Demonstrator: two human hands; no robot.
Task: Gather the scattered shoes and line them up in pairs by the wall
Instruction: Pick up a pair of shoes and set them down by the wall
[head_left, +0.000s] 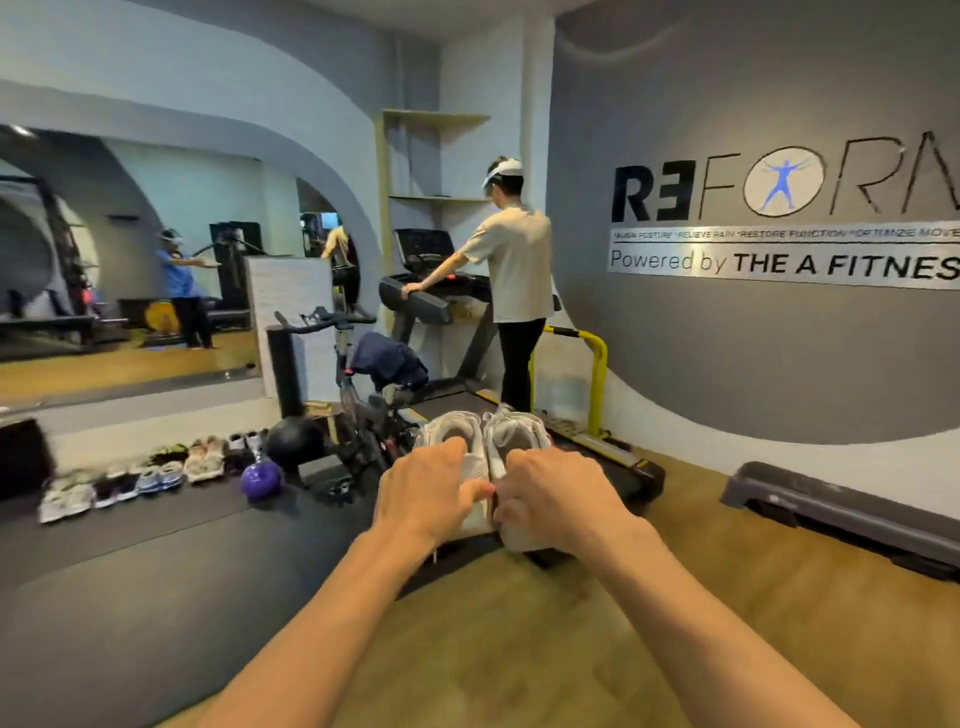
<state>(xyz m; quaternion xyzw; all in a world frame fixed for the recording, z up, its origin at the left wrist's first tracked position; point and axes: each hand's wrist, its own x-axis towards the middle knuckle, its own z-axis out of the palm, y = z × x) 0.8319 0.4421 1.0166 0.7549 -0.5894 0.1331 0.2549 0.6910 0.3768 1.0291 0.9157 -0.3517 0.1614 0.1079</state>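
Observation:
I hold a pair of white sneakers in front of me, side by side, heels toward the camera. My left hand (426, 491) grips the left white sneaker (451, 430). My right hand (550, 493) grips the right white sneaker (517, 428). The two shoes touch each other in the air above the floor. At the far left, a row of shoes (150, 470) stands in pairs along the base of the mirrored wall (130, 395), on the dark mat.
A purple kettlebell (261, 479) and a black ball (294, 441) sit at the row's right end. An exercise bike (358, 395) and a treadmill (441, 306) with a person (517, 280) on it stand ahead. A grey step platform (841, 512) lies at right.

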